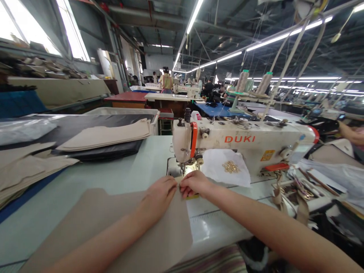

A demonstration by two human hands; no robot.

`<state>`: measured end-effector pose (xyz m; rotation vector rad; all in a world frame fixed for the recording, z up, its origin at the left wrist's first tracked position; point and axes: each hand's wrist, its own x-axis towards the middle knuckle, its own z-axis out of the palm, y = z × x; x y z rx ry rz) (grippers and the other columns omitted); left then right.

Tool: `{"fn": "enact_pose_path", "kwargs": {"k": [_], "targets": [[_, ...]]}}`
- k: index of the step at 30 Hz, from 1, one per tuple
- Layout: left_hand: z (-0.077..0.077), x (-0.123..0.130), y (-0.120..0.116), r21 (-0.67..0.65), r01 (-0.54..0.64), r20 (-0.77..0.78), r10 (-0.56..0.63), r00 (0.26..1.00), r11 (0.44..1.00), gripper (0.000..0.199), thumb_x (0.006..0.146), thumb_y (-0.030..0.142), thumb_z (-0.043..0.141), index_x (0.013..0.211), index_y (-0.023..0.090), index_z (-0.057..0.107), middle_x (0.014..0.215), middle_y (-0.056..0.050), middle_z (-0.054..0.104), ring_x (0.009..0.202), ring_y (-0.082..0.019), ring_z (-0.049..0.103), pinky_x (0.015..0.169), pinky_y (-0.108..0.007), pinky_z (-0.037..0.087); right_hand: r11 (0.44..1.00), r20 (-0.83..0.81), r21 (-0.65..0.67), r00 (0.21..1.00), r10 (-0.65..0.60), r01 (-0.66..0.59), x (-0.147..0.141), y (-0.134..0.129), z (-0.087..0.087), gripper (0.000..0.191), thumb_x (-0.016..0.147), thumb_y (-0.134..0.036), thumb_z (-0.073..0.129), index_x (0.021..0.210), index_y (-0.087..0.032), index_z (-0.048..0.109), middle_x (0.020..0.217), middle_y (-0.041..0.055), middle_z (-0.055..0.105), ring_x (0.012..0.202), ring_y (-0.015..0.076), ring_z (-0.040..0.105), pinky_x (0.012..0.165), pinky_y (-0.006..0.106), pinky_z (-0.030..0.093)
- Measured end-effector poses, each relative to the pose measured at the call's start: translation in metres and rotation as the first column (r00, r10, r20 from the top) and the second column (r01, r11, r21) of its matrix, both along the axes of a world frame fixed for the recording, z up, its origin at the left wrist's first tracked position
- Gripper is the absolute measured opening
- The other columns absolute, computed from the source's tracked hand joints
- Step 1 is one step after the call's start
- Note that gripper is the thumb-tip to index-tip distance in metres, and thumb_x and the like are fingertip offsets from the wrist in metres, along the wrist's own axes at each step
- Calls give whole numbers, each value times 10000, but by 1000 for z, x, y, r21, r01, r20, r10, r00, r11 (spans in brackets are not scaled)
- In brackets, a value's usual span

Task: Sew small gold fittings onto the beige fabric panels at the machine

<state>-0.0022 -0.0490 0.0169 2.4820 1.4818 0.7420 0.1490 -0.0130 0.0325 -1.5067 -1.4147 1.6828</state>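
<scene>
A large beige fabric panel lies over the near side of the sewing table, its upper right edge reaching the presser foot area of a white sewing machine. My left hand rests on that edge, fingers bent and closed on the panel just in front of the needle. Close beside it, my right hand is closed in a pinch at the panel's corner; whatever sits between those fingertips is too small to make out. The machine's lamp lights the metal needle plate behind both hands.
Gold-coloured metal rings lie on a white sheet under the machine arm. Stacked beige panels and a black sheet occupy the left. A tray with scissors and straps stands at right. Co-workers are farther back.
</scene>
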Motion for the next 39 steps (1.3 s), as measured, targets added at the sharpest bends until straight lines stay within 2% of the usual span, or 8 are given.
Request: {"fn": "enact_pose_path", "kwargs": {"k": [12, 18, 21, 25, 28, 31, 34, 39], "targets": [[-10, 10, 9, 97, 14, -7, -13, 1000, 995, 173, 775, 84, 440, 658, 175, 529, 729, -40, 595, 751, -177, 557, 721, -291, 454, 976, 253, 125, 957, 142, -178, -1, 4, 5, 248, 687, -46, 444, 474, -172, 458, 393, -30, 520, 361, 106, 549, 404, 186, 435], [-13, 10, 13, 101, 10, -9, -9, 1000, 995, 152, 751, 72, 459, 663, 175, 527, 727, -41, 588, 767, -188, 548, 736, -305, 446, 819, 476, 459, 874, 101, -344, 22, -4, 4, 135, 716, -80, 530, 625, -168, 578, 696, 41, 658, 747, 208, 637, 709, 300, 463], [-12, 10, 12, 92, 12, -3, -11, 1000, 996, 148, 749, 72, 464, 662, 178, 521, 723, -35, 579, 767, -186, 543, 736, -303, 441, 588, 595, 586, 789, 155, -558, 42, -17, 0, 64, 781, -145, 572, 760, -180, 621, 869, 50, 661, 902, 211, 581, 820, 314, 416], [-12, 10, 11, 101, 14, -1, -14, 1000, 995, 147, 748, 71, 462, 664, 177, 520, 728, -34, 578, 767, -188, 538, 734, -303, 436, -90, 846, 532, 532, 21, -842, 59, -24, -4, 178, 917, -195, 443, 854, -160, 606, 860, 58, 637, 851, 179, 553, 747, 280, 435], [-13, 9, 10, 119, 10, 0, -10, 1000, 993, 147, 756, 76, 461, 672, 179, 525, 731, -32, 581, 757, -185, 536, 729, -301, 433, -340, 866, 451, 497, -58, -825, 58, -20, -5, 216, 933, -146, 388, 870, -149, 595, 862, 55, 630, 822, 160, 543, 750, 272, 439], [-14, 9, 10, 126, 17, -9, -16, 1000, 992, 150, 755, 69, 461, 679, 180, 528, 735, -34, 586, 760, -185, 533, 726, -296, 432, -483, 854, 431, 518, -56, -762, 54, -14, -6, 239, 940, -147, 362, 907, -132, 599, 886, 69, 638, 823, 153, 554, 759, 271, 444], [-14, 9, 11, 132, 19, -4, -19, 1000, 991, 148, 753, 68, 464, 686, 179, 537, 735, -36, 592, 752, -185, 536, 711, -291, 435, -489, 838, 461, 545, -35, -741, 52, -11, -10, 247, 944, -153, 349, 935, -136, 595, 929, 80, 647, 873, 149, 561, 771, 264, 451], [-10, 9, 10, 127, 23, -2, -23, 1000, 992, 177, 800, 109, 448, 678, 181, 553, 723, -36, 599, 745, -183, 549, 696, -285, 445, -214, 816, 561, 578, -18, -800, 46, -16, -18, 164, 916, -174, 423, 918, -165, 586, 934, 80, 650, 937, 152, 562, 804, 267, 459]]}}
